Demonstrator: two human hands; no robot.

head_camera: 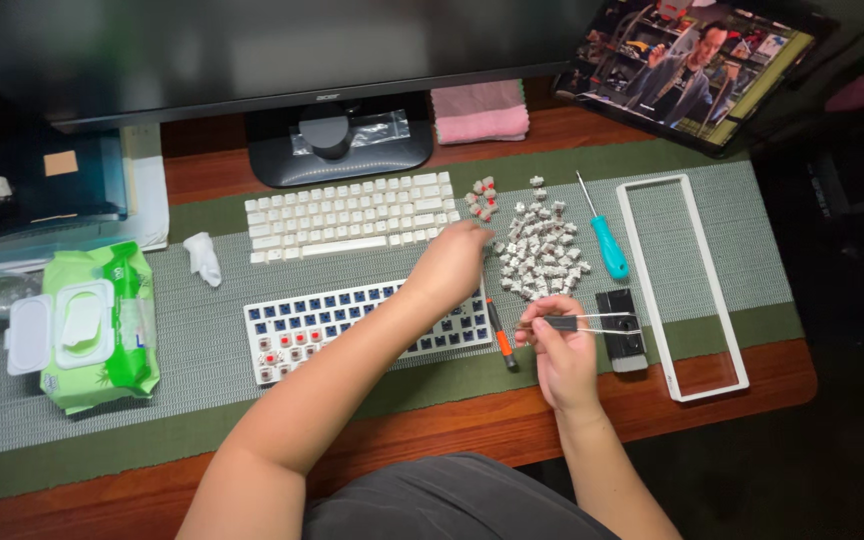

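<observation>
A green mat (712, 215) covered the wooden desk and served as the reference. Behind the mat stood a dark monitor (252, 50) on its stand. At the mat's left end lay a green pack of wipes (102, 320). A white frame (687, 285) lay at the mat's right end. Toward the mat's rear sat a white set of keycaps (347, 212); in front of it, at mat centre, lay the keyboard (312, 325), its blue plate bare except for a few switches at its left corner.

The left hand (449, 262) reached across the keyboard's right end toward the pile of switches (542, 250) right of mat centre; its fingers were curled, and whether they gripped anything could not be determined. The right hand (564, 355), near the mat's front edge, pinched a metal puller (587, 322) between thumb and fingers, held level.

A teal screwdriver (604, 238) lay just right of the pile. A small orange tool (500, 335) lay between keyboard and right hand.
</observation>
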